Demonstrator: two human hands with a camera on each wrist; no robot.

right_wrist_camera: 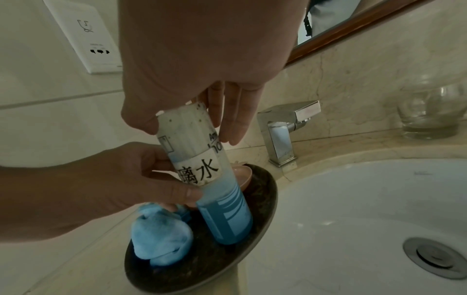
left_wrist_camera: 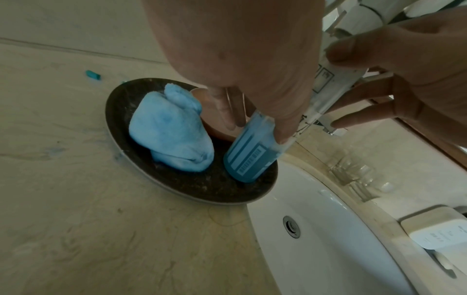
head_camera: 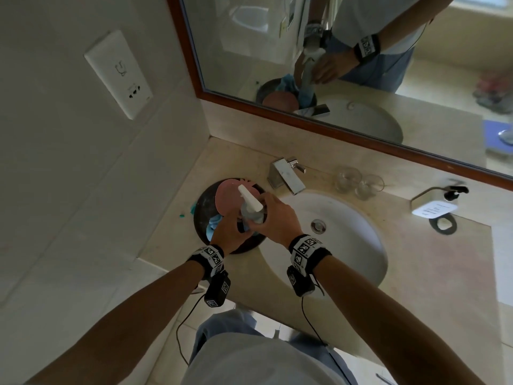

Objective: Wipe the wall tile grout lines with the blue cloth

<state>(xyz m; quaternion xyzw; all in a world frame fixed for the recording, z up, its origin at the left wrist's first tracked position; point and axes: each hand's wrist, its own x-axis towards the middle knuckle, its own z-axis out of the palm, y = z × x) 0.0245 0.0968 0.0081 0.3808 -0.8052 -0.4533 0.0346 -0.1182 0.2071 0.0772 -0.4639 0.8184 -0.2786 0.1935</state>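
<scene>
The blue cloth lies bunched in a dark round tray on the beige counter, left of the sink; it also shows as the cloth and the cloth. A spray bottle of blue liquid stands slightly tilted with its base in the tray beside the cloth. My left hand grips the middle of the bottle between thumb and fingers. My right hand holds its upper part near the white nozzle. The tiled wall with its grout lines rises to the left.
A pink dish lies in the tray behind the bottle. A chrome faucet, the white basin and two glasses are to the right. A socket plate is on the wall, a framed mirror above the counter.
</scene>
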